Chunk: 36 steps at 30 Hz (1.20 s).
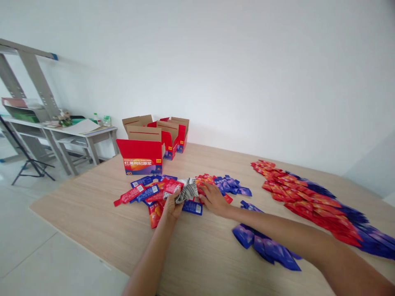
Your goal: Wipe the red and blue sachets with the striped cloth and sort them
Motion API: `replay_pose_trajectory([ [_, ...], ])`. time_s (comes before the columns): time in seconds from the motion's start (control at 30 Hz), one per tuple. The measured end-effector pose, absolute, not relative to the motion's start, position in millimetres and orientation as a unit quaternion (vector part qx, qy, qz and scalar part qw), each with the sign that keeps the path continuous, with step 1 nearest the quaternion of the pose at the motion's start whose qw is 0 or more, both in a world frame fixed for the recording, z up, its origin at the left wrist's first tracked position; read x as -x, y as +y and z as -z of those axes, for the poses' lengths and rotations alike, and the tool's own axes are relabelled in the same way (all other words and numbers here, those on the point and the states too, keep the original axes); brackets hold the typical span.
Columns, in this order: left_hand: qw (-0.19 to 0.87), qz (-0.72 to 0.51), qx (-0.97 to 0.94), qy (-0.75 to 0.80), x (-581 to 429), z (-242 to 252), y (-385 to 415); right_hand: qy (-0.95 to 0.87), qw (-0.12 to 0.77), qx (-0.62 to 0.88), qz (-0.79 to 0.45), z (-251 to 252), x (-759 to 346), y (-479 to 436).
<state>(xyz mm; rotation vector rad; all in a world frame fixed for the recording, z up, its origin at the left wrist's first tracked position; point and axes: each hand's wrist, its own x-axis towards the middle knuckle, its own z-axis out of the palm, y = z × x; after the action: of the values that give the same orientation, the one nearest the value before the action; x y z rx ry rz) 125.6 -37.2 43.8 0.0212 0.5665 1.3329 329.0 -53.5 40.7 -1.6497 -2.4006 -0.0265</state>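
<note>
A crumpled grey-and-white striped cloth [189, 190] lies between my two hands, over a loose pile of sachets. My left hand [173, 205] is closed on the cloth, its thumb raised beside a red sachet [173, 186]; whether it grips that sachet too I cannot tell. At the cloth's right end, my right hand [214, 200] reaches palm down, its bent fingers on a red-orange sachet [200, 183]. Under and around the hands are more red and blue sachets, with a blue sachet [193, 207] just below the cloth.
Open red cartons [143, 154] stand at the back left of the wooden table [101, 205]. Long overlapping rows of red sachets [311, 205] and blue sachets [352, 213] run along the right. A smaller blue group [265, 246] lies under my right forearm. Desks [86, 133] stand beyond.
</note>
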Motion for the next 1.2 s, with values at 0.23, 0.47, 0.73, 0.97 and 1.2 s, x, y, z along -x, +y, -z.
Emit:
replay_pose_trajectory([
  [0.23,0.754,-0.606,-0.026,0.251,-125.3,-38.0,-30.9,-0.789,0.036,0.613,-0.026,-41.2,-297.0,37.2],
  [0.47,0.777,-0.590,-0.049,0.213,-125.7,-41.7,-30.8,-0.783,0.013,0.620,-0.037,-20.5,-319.8,41.9],
  [0.73,0.806,-0.537,-0.069,0.237,-133.1,-46.1,-47.4,-0.759,0.021,0.650,-0.044,-12.1,-355.5,-4.8],
  [0.97,0.830,-0.489,-0.087,0.255,-138.2,-43.7,-58.1,-0.746,0.032,0.662,-0.054,-11.2,-377.2,-57.7],
  [1.2,0.856,-0.435,-0.122,0.252,-148.3,-45.8,-68.0,-0.742,0.043,0.667,-0.059,-14.1,-387.4,-101.3],
])
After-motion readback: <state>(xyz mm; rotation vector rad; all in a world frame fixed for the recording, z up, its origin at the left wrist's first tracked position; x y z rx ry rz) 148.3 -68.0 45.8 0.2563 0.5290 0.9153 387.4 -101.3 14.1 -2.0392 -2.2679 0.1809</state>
